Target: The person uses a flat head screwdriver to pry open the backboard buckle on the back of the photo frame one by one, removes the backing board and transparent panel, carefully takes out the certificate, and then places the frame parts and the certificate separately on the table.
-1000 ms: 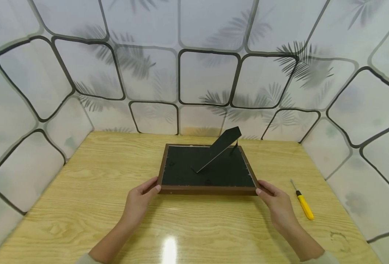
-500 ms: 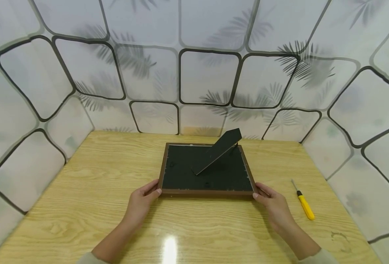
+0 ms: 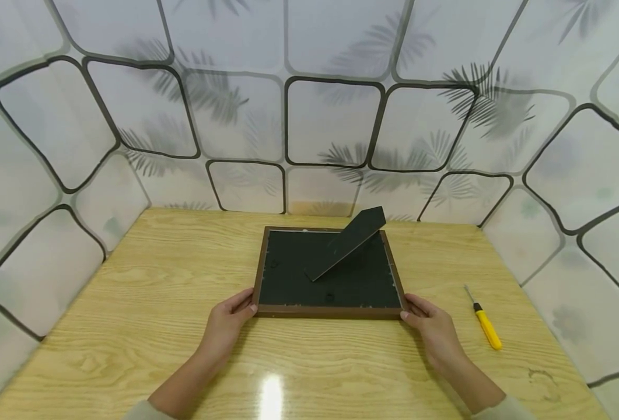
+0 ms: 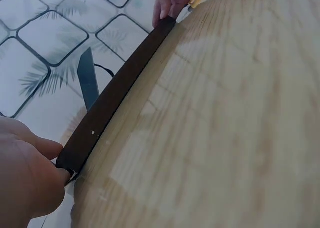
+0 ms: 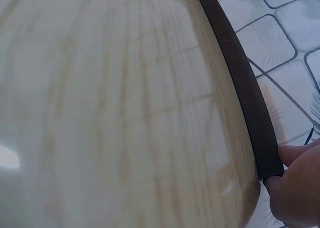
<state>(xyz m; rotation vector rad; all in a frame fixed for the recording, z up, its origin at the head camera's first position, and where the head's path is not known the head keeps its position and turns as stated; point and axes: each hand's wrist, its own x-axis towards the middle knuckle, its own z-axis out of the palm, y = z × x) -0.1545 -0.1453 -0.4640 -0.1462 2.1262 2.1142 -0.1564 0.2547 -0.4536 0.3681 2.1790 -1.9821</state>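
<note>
A picture frame [image 3: 293, 280] with a brown edge lies back side up on the table. From its black backing an easel stand [image 3: 348, 240] sticks up at a slant toward the back right; a cord by the stand shows in the left wrist view. My left hand [image 3: 224, 324] pinches the near left corner, thumb on the front edge. At the near right corner, my right hand [image 3: 435, 326] grips the frame in the same way. The brown front edge [image 4: 112, 95] runs between both hands in the left wrist view. Fingers under the frame are partly hidden.
To the right of the right hand lies a screwdriver [image 3: 485, 324] with a yellow handle, its tip pointing away. The wooden table [image 3: 183, 251] meets a patterned backdrop [image 3: 335, 122] at the back and sides. Light glares on the table's near part.
The frame's near edge has come down and slightly toward me, so its backing lies flatter to view. Both hands have moved with it, keeping their hold.
</note>
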